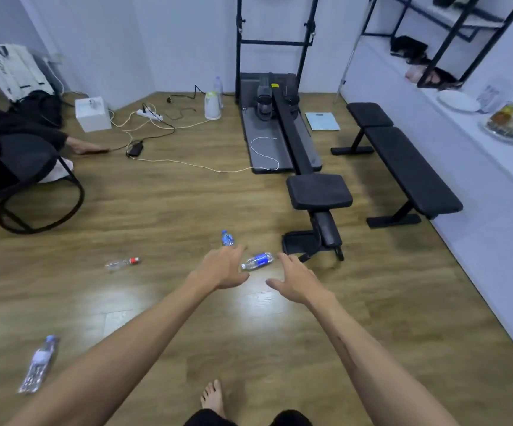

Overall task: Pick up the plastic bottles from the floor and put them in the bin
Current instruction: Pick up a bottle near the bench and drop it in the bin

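Both arms reached forward over the wooden floor (157, 204); left hand (223, 267) and right hand (296, 279) spread, fingers relaxed, holding nothing; blue-label bottle (257, 261) lay on its side between them, untouched; a second (227, 238) beyond the left fingertips; red-cap bottle (122, 263) and another (38, 364) well apart leftward; bin not in view. Step judged: first pickup; next needs a hand curled round the nearest bottle.

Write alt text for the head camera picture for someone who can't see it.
Two bare arms reach forward, left hand and right hand open, either side of a blue-labelled bottle lying on the wooden floor. Three more plastic bottles lie around; a black bench stands to the right.
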